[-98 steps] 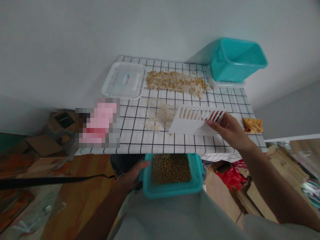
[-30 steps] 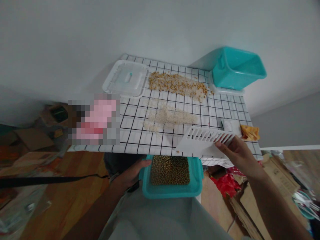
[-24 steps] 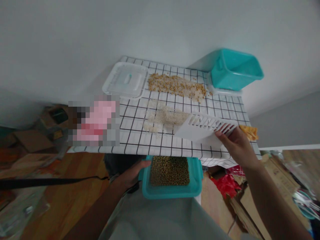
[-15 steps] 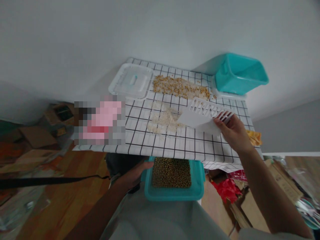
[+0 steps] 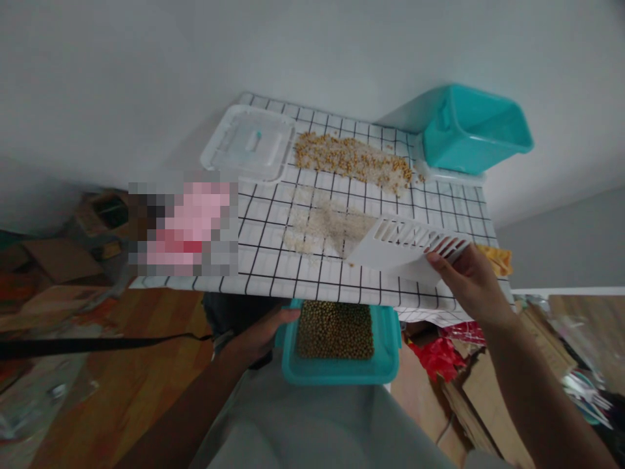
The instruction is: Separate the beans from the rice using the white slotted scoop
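Observation:
Pinched in my right hand (image 5: 466, 277) is a thin white plastic board with a row of slots (image 5: 395, 244). It is tilted, its lower left edge close to the tablecloth beside a patch of spread rice grains (image 5: 322, 225). My left hand (image 5: 268, 329) grips the left rim of a teal tub (image 5: 342, 372) just below the table's front edge. Small round yellowish-brown beans (image 5: 336, 332) fill part of that tub. Farther back on the table lies a strip of mixed yellow beans and rice (image 5: 351, 159).
A clear lid (image 5: 251, 143) lies at the back left, and a second teal tub (image 5: 473, 130) stands at the back right. A blurred pink item (image 5: 190, 225) is at the left. Yellow cloth or wrapping (image 5: 498, 260) lies at the right edge. Cardboard boxes (image 5: 63, 264) lie on the floor.
My right hand has brought the white slotted board slightly nearer to the front edge and a little right. My left hand still holds the tub. The view has shifted slightly.

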{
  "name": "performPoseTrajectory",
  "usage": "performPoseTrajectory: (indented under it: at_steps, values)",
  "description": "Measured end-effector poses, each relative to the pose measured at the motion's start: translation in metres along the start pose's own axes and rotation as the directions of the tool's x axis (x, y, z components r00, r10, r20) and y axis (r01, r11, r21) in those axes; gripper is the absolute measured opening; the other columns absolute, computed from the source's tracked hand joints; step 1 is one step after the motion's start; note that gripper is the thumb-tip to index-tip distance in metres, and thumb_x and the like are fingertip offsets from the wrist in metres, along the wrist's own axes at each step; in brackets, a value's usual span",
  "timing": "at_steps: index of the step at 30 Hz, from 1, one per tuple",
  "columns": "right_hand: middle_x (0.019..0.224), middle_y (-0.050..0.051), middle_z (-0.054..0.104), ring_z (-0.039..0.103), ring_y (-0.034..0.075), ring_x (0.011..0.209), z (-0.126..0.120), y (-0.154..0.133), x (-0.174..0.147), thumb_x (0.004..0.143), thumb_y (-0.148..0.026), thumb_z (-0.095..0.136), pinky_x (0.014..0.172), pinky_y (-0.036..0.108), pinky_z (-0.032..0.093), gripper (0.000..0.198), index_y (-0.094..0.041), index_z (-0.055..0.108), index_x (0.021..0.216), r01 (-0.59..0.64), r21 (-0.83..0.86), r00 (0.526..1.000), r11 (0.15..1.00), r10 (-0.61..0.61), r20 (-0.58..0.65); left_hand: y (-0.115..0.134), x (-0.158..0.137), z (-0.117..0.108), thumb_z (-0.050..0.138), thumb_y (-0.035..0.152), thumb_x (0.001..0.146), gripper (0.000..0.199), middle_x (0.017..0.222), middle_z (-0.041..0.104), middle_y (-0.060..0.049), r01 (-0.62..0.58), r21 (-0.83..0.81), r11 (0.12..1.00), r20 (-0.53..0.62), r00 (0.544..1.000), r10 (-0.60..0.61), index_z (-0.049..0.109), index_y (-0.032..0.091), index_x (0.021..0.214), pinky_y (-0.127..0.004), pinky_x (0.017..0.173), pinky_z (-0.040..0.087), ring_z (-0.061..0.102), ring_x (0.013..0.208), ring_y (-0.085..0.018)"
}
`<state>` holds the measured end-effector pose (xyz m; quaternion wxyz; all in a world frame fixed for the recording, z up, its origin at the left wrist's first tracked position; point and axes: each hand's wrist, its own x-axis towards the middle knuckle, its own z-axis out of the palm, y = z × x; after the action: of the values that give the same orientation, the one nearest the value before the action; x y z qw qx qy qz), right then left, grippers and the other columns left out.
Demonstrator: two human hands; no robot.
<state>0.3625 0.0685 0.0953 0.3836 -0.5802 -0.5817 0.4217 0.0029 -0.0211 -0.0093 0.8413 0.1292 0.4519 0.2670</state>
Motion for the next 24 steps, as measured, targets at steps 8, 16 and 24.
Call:
performPoseTrajectory:
  at_steps: [8,16,24]
  values:
    - [0.112,0.006,0.071,0.067,0.025,0.103,0.000,0.004,-0.016,0.086,-0.042,0.071,0.092,0.041,0.054,0.029,-0.026,0.065,0.109,-0.012,0.013,0.999,1.000,0.013,-0.049,-0.003,0.005,0.001,0.071,0.033,0.080,0.045,0.096,0.082,-0.012,0.004,0.036,0.999,-0.033,0.999,-0.002,0.070,0.011,0.120,-0.040,0.087,0.057,0.075,0.095,-0.031]
    - [0.112,0.006,0.072,0.067,0.027,0.106,0.013,0.005,-0.024,0.085,-0.044,0.070,0.095,0.043,0.054,0.029,-0.026,0.065,0.108,-0.032,0.044,0.999,0.999,0.031,0.034,-0.004,0.008,-0.002,0.071,0.037,0.080,0.045,0.097,0.081,-0.015,0.012,0.055,0.998,-0.004,1.000,-0.012,0.072,0.009,0.115,-0.041,0.085,0.057,0.076,0.090,-0.032]
    - [0.098,0.005,0.073,0.068,0.026,0.095,0.019,0.003,-0.035,0.084,-0.047,0.070,0.080,0.039,0.059,0.030,-0.027,0.063,0.106,-0.045,0.037,0.999,0.998,0.044,0.027,-0.001,0.001,-0.001,0.073,0.034,0.079,0.049,0.093,0.082,-0.012,0.032,0.035,0.999,-0.060,0.998,-0.030,0.069,0.010,0.122,-0.036,0.077,0.059,0.077,0.078,-0.029]
